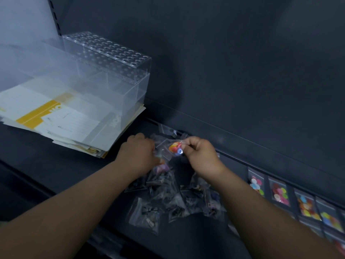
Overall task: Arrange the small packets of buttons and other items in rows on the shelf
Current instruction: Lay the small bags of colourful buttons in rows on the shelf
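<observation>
Starting nearest, a loose pile of packets (pixel 168 200) lies unsorted on the dark shelf (pixel 56 165), so most of the work looks to be left. Just beyond it the left hand (pixel 139 152) curls down into the pile, too blurred to tell whether it grips anything. The right hand (pixel 200 155) pinches a button packet (pixel 175 148) between thumb and fingertips, held above the heap. To the right, one row of packets (pixel 291 200) already lies flat along the raised back lip (pixel 261 159). Open shelf lies between row and pile, while stacked papers (pixel 65 124) and a clear box (pixel 104 75) bound the left.
</observation>
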The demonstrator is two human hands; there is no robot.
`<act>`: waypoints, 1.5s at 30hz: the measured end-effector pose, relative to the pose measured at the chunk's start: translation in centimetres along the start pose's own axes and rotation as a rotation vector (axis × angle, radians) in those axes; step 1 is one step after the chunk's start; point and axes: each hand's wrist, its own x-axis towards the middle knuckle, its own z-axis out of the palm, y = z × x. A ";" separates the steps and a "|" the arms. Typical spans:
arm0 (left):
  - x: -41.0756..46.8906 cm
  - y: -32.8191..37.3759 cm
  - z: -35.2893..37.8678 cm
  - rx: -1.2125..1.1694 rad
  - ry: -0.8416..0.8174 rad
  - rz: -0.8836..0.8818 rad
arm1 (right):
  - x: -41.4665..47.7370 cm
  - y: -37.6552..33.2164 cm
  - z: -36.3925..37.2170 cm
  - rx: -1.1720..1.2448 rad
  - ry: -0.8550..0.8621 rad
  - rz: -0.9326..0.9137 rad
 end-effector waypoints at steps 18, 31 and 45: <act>-0.4 1.9 -0.6 -0.117 -0.158 -0.133 | -2.1 0.4 -1.2 0.392 -0.036 0.331; 0.1 2.6 -1.7 -0.961 0.062 -0.217 | -2.4 0.1 -2.8 0.576 -0.040 0.306; -2.4 6.9 -1.7 -1.325 -0.093 -0.396 | -4.7 0.5 -4.4 0.437 -0.099 0.114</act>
